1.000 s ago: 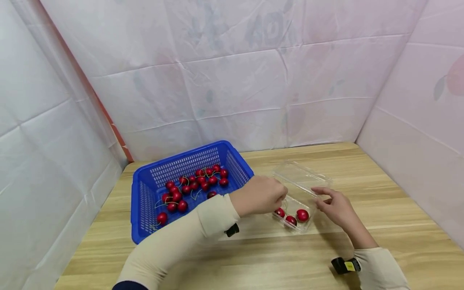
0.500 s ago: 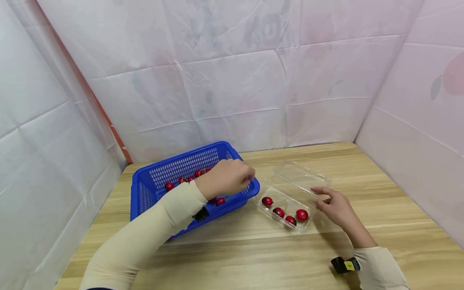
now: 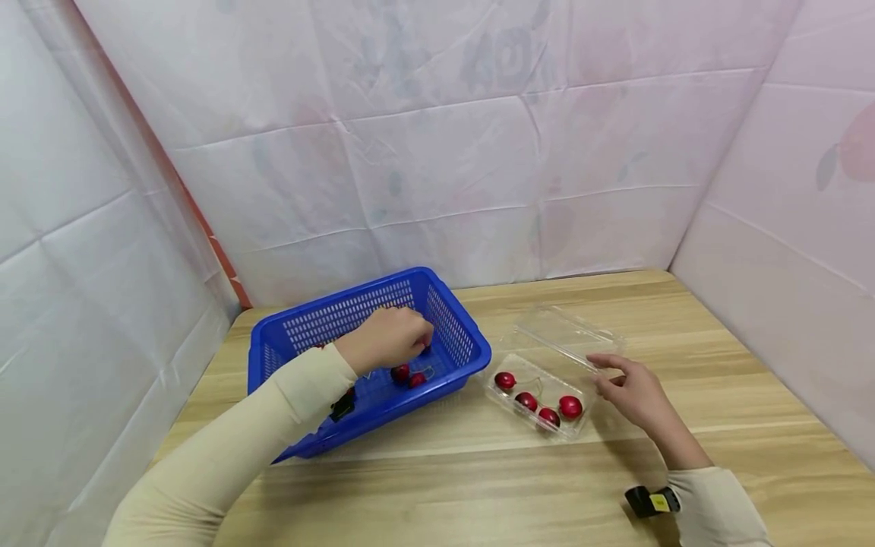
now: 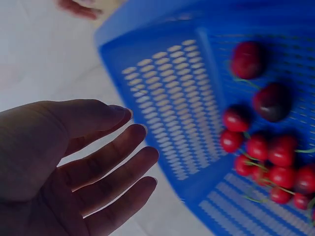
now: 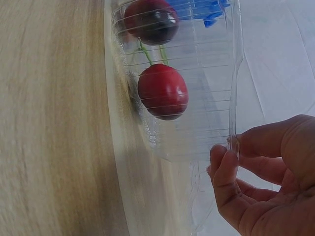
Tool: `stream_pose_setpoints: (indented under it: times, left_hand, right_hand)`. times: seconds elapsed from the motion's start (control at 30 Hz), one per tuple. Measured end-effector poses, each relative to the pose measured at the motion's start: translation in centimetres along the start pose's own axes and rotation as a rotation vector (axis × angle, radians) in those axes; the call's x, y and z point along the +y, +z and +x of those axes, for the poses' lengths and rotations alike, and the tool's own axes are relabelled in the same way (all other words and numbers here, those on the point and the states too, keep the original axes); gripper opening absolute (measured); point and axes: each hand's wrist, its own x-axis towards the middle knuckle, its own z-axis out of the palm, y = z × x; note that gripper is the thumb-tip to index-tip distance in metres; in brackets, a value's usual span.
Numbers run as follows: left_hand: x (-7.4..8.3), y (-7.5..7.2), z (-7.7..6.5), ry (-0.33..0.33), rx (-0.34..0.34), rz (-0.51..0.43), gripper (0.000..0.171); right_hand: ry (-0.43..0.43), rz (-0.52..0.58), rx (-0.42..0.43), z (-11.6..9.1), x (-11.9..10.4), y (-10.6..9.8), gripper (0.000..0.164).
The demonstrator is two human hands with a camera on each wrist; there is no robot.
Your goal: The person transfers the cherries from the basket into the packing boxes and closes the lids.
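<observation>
My left hand (image 3: pixel 393 336) reaches over the blue perforated basket (image 3: pixel 410 404). In the left wrist view its fingers are spread and loosely bent beside the basket's slotted wall, with nothing between them. Red cherries (image 4: pixel 282 177) with green stems lie in the basket, partly hidden by the hand in the head view. My right hand (image 3: pixel 636 391) pinches the rim of a clear plastic clamshell box (image 3: pixel 547 384) between thumb and fingers. Several cherries (image 3: pixel 570 406) rest inside the box; one round red cherry (image 5: pixel 162 92) shows through its ribbed wall.
The box's transparent lid (image 3: pixel 567 328) is folded back behind it, lying on the wooden table (image 3: pixel 492 479). White printed cloth (image 3: pixel 437 152) closes off the back and both sides. A black wrist camera (image 3: pixel 652 501) sits at the right sleeve.
My left hand has moved left from the box to over the basket. Another cherry now shows at the box's left end, where the hand was. The right hand keeps its place.
</observation>
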Motion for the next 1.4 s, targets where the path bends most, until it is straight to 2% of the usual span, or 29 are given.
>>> stream_pose_setpoints:
  times: [0.17,0.3,0.5,0.73,0.9,1.1,1.4]
  left_hand:
    - [-1.6,1.6,-0.2,-0.036,-0.143,-0.030,0.016]
    - [-2.4,3.0,-0.5,-0.022,-0.272,-0.027,0.033]
    - [-2.5,4.2,-0.7,0.020,-0.351,-0.026,0.052]
    - [-2.8,5.0,-0.7,0.024,-0.493,-0.036,0.064]
    - [-3.0,5.5,-0.9,0.018,-0.513,-0.039,0.059]
    - [-3.2,6.2,-0.7,0.026,-0.490,-0.027,0.050]
    - [-3.5,6.9,-0.6,0.001,-0.476,-0.060,0.041]
  right_hand:
    - [-0.011,0.002,0.005,0.1,0.0,0.1,0.036]
    - [-0.013,-0.002,0.006,0.1,0.0,0.2,0.035]
    - [-0.008,0.002,0.001,0.0,0.0,0.2,0.035]
    - [-0.004,0.006,0.003,0.0,-0.1,0.2,0.036]
    - [-0.008,0.006,0.002,-0.1,-0.2,0.1,0.035]
    - [-0.010,0.008,0.003,-0.1,-0.4,0.0,0.035]
    - [-0.006,0.007,0.005,-0.1,-0.2,0.1,0.035]
